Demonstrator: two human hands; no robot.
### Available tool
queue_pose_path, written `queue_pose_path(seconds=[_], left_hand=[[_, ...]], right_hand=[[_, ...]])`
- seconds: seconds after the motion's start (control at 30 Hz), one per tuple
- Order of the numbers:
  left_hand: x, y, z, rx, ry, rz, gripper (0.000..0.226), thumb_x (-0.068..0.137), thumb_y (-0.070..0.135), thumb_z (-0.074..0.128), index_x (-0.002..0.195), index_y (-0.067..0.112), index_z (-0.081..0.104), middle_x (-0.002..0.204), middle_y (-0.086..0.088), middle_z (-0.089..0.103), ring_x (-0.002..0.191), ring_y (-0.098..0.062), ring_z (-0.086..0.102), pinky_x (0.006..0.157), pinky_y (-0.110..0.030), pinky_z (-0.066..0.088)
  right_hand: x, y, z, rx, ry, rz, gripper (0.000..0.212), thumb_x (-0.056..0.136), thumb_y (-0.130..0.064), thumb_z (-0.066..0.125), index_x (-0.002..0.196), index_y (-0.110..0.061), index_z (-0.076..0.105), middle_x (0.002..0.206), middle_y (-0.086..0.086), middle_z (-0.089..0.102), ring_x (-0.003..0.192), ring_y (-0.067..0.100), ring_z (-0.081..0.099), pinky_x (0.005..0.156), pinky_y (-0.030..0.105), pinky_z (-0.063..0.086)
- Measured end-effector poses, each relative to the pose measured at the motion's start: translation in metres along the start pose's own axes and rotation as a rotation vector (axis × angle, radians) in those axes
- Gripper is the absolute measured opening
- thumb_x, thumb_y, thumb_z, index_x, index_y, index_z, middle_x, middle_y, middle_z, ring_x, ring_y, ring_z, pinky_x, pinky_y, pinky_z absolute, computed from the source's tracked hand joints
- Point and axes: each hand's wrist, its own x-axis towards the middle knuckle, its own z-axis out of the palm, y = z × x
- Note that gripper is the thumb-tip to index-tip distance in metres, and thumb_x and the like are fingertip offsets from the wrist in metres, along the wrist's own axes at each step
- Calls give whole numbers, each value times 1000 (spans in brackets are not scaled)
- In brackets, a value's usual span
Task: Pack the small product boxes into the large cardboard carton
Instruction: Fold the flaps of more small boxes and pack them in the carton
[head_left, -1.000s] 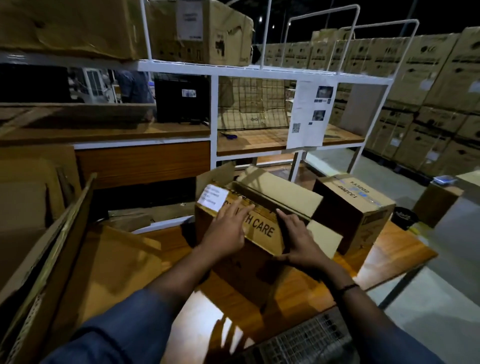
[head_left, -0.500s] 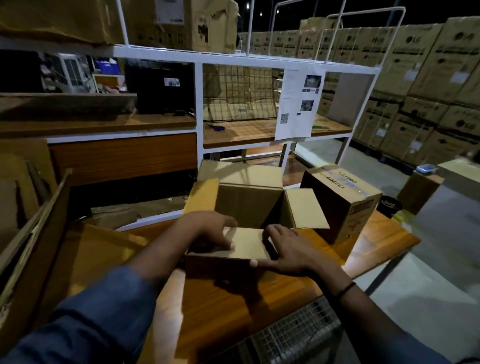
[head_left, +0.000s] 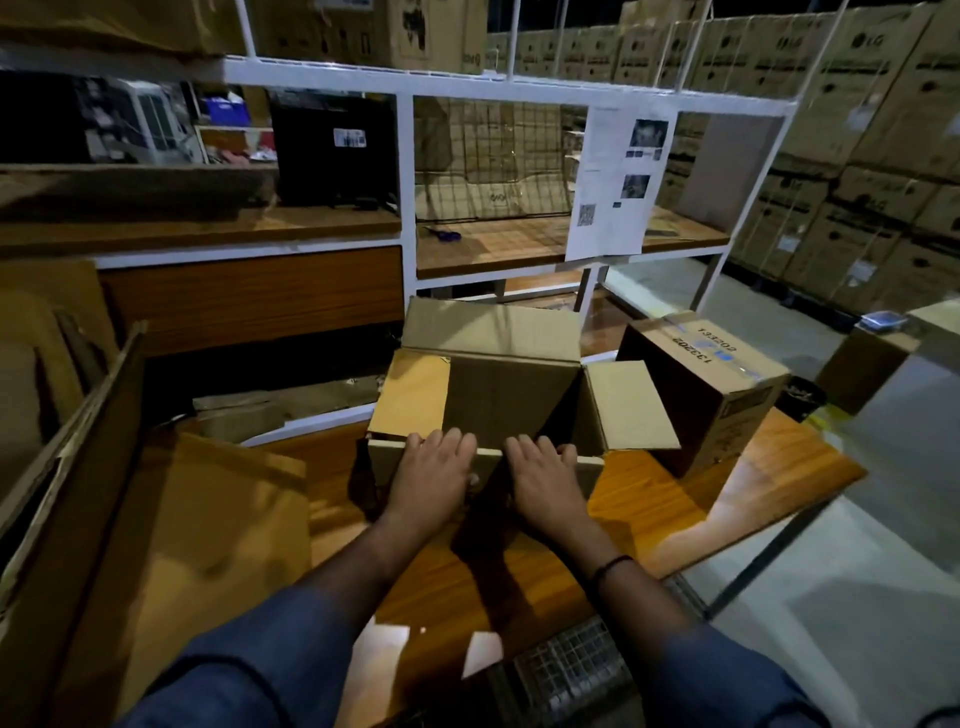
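An open brown cardboard carton (head_left: 511, 400) stands upright on the wooden table (head_left: 737, 499), with its far, left and right flaps spread outward. My left hand (head_left: 431, 480) and my right hand (head_left: 545, 486) lie side by side on the carton's near flap. Both press it down against the front wall, fingers reaching over the rim. The inside looks dark, and I see nothing in it. A closed, taped brown box (head_left: 727, 400) with a printed number sits just right of the carton. No small product boxes are in view.
Flattened cardboard sheets (head_left: 208, 519) lean at the left. A white shelf frame (head_left: 408, 208) rises behind the carton, holding blue scissors (head_left: 444, 235) and a hanging paper sheet (head_left: 618, 182). Stacked cartons (head_left: 857, 182) fill the right background. A wire mesh (head_left: 566, 670) lies near me.
The carton went from tilted with its printed side toward me to upright with the top open. My hands moved from folding the near flap to pressing it flat over the front.
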Motion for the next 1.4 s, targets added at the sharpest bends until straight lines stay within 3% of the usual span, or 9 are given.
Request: queue_pose_path(seconds=[0.17, 0.33, 0.47, 0.53, 0.63, 0.93, 1.13, 1.27, 1.4], left_hand=[[4, 4, -9, 39, -40, -11, 52, 104, 49, 46, 149, 24, 37, 153, -6, 44, 142, -25, 37, 119, -50, 26], [4, 3, -40, 98, -3, -155, 74, 102, 70, 24, 163, 28, 20, 172, -14, -11, 157, -39, -17, 121, -63, -15], [4, -29, -57, 14, -117, -287, 54, 106, 56, 28, 152, 32, 46, 168, -13, 26, 153, -40, 24, 123, -57, 19], [0, -41, -54, -139, -170, -272, 43, 107, 41, 36, 148, 39, 49, 146, -10, 54, 120, -28, 59, 97, -42, 52], [-6, -43, -49, -427, -228, -209, 50, 104, 19, 47, 145, 45, 49, 104, -3, 70, 67, -12, 61, 51, -27, 46], [1, -45, -34, -474, -227, -104, 32, 98, 10, 53, 114, 36, 62, 92, 5, 67, 82, -15, 64, 70, -34, 52], [3, -45, -21, -497, -190, -87, 30, 99, 14, 55, 119, 36, 59, 108, 6, 66, 94, -15, 63, 82, -35, 54], [5, -55, -22, -468, -169, -91, 31, 99, 17, 52, 109, 46, 55, 109, 9, 63, 96, -14, 59, 78, -36, 52], [5, -76, -23, -316, -135, -204, 40, 101, 19, 51, 124, 52, 49, 120, 0, 49, 111, -22, 51, 86, -41, 50]], right_hand=[[5, 18, 2, 91, 49, -59, 39, 102, -41, 47, 137, -25, 45, 131, -4, 51, 121, 20, 43, 110, 48, 27], [4, 63, -2, 145, 49, -126, 29, 100, -47, 37, 115, -26, 52, 113, -6, 56, 104, 16, 45, 102, 47, 35], [11, 115, -23, 240, -58, -61, 37, 103, -45, 49, 127, -19, 61, 132, 1, 57, 136, 24, 37, 116, 42, 22], [18, 126, -36, 208, -118, -20, 31, 104, -33, 57, 131, -18, 62, 140, 3, 56, 145, 25, 31, 124, 41, 10], [32, 114, -46, 144, -135, 72, 30, 99, -21, 60, 128, -19, 66, 135, 5, 61, 137, 28, 45, 122, 47, 23], [14, -29, -18, 146, -144, -185, 52, 102, -66, 32, 103, -24, 62, 92, 0, 69, 99, 23, 61, 106, 52, 29], [5, -48, -4, 61, 76, -144, 66, 94, -58, 11, 119, -22, 61, 112, 3, 71, 107, 25, 62, 109, 52, 36], [9, -41, -3, 102, 70, -182, 43, 103, -52, 36, 124, -23, 60, 117, 3, 68, 112, 25, 57, 108, 48, 37], [-6, -32, -16, 122, -13, -235, 80, 89, -61, 59, 155, -26, 30, 159, 9, 35, 151, 32, 22, 127, 58, 1]])
